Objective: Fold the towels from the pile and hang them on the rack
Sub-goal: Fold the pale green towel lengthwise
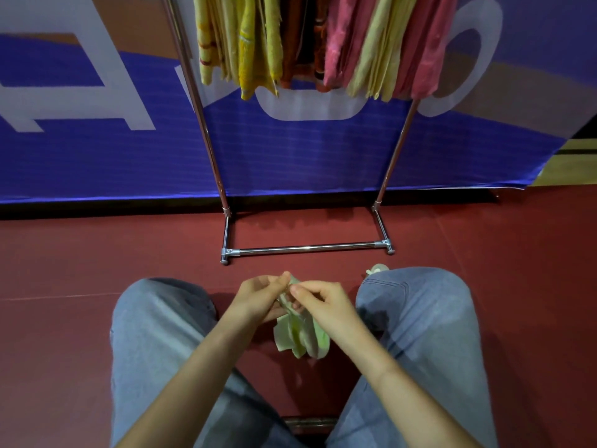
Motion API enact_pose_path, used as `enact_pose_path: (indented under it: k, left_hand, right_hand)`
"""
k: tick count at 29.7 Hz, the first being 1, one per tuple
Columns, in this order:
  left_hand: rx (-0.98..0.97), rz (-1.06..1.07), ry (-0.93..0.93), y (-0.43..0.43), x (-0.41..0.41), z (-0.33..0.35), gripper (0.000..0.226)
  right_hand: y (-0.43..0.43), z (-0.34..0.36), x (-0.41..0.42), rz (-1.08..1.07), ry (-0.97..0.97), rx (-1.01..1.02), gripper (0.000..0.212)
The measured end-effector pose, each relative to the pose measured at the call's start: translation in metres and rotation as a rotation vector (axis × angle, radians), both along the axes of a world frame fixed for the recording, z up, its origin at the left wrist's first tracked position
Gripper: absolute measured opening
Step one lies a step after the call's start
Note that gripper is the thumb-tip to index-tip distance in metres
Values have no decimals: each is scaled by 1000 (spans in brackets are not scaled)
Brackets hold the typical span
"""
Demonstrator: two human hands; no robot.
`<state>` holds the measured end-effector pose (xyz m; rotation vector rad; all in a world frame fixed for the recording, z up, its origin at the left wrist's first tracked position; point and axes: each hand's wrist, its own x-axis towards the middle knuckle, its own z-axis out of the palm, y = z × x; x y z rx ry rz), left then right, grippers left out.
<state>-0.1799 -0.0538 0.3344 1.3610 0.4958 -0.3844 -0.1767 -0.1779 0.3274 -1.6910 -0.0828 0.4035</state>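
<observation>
**Fig.** Both hands are meeting between the knees (161, 318). The left hand (258, 297) is pinching the upper edge of a pale green towel (302, 337) between thumb and fingertips. The right hand (323, 302) is pinching the same edge just beside it, fingers curled. The towel is hanging from this double grip in loose, uneven folds, its lower end dangling over the red floor (484, 253). We are judging it bunched rather than neatly folded.

We are sitting low, with the knees framing the hands. Directly ahead, the chrome rack (307, 248) is standing on the floor in front of a blue banner (290, 150). Its upper part is carrying a dense row of hung towels (323, 43) in yellow, orange, pink and beige.

We are therefore reading the task as well advanced — many towels are already hanging, while this one is awaiting its fold and its place on the rack. A small pale object (376, 269) is peeking out beyond the right knee — we cannot tell whether it is another towel. No pile is showing within the frame.
</observation>
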Motion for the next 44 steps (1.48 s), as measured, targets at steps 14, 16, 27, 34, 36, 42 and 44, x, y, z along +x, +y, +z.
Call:
enact_pose_path:
  k: [14, 16, 27, 34, 36, 42, 44]
  left_hand:
    - [464, -520, -426, 21, -5, 22, 4]
    - [554, -597, -491, 21, -4, 30, 12]
    - [536, -686, -524, 26, -5, 39, 25]
    - [517, -655, -513, 34, -7, 42, 7]
    - [509, -610, -509, 41, -5, 44, 5]
    - [555, -526, -538, 60, 4, 55, 11]
    - [598, -501, -551, 67, 8, 57, 13]
  right_hand:
    - [-35, 16, 13, 376, -84, -175, 46]
    - [-39, 21, 20, 463, -157, -233, 41]
    - [-41, 27, 34, 626, -249, -340, 22]
    - [-46, 9, 35, 635, -225, -399, 14]
    - [-52, 7, 37, 626, -206, -413, 14]
    - [-73, 1, 45, 560, -174, -406, 7]
    - [-79, 4, 46, 493, -126, -340, 8]
